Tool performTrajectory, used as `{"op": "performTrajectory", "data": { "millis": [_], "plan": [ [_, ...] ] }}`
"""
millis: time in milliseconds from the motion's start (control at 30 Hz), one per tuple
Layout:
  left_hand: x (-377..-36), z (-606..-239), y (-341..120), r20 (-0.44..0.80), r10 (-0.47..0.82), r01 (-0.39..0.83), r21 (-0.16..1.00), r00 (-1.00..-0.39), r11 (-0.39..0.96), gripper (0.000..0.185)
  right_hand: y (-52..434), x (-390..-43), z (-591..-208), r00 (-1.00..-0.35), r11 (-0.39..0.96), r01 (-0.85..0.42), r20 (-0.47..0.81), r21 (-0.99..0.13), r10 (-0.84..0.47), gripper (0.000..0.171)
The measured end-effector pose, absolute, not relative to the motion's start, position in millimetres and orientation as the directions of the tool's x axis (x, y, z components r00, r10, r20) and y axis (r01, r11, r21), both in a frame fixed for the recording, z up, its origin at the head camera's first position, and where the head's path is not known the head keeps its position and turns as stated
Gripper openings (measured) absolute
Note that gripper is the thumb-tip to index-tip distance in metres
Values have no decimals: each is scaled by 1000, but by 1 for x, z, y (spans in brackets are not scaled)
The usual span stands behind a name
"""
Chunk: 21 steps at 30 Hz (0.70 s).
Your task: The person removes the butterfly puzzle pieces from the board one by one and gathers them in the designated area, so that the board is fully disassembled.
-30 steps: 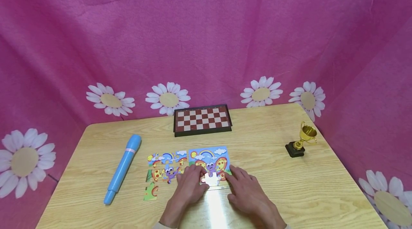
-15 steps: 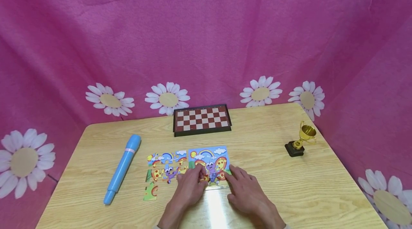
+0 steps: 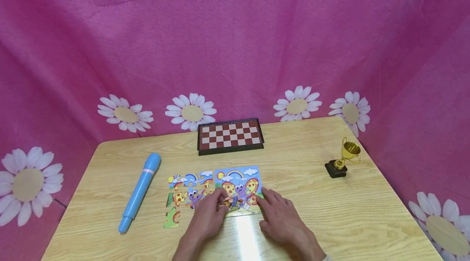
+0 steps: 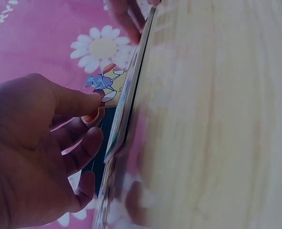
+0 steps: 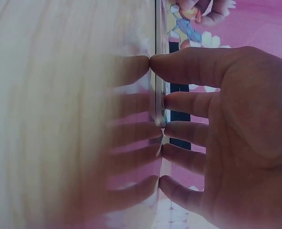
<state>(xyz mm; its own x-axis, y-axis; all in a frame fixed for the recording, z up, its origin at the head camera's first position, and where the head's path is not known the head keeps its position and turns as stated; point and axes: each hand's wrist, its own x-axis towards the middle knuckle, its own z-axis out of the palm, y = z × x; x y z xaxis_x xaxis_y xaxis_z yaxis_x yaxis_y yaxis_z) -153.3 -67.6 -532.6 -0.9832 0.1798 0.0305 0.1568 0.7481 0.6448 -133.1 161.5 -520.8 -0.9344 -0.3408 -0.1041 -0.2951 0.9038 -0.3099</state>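
A butterfly jigsaw puzzle [image 3: 236, 174] lies in its flat tray on the table. My left hand [image 3: 208, 214] is at its lower left and pinches a puzzle piece [image 4: 104, 83] between thumb and forefinger. In the left wrist view the piece stands tilted up from the puzzle's surface; whether its lower edge touches cannot be told. My right hand [image 3: 282, 215] rests at the puzzle's right edge with fingers extended. In the right wrist view its thumb [image 5: 188, 67] touches the tray's edge and the other fingertips come down along it and the table. Several loose puzzle pieces [image 3: 171, 218] lie left of the tray.
A red-and-white chessboard [image 3: 231, 135] with a black rim lies at the back. To the left is a long blue stick [image 3: 139, 193] with a pale band. A gold trophy cup [image 3: 350, 151] on a black base stands near the table's right edge.
A white gap at the puzzle's lower middle was bare one second ago; the piece then came over it. Since then my left hand has shifted left with the piece, while my right hand stayed still.
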Motion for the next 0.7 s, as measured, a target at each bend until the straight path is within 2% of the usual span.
{"op": "performTrajectory", "data": {
  "millis": [467,700],
  "plan": [
    [-150,-532,-107,-79,49,-12,631,-996,776,15,160,-134,-520,-936,906,-276,-124,-320,-329,61],
    [-147,-531,-121,-85,25,-32,609,-996,793,17,160,-134,-522,-938,910,-266,-132,-319,-321,61]
  ]
}}
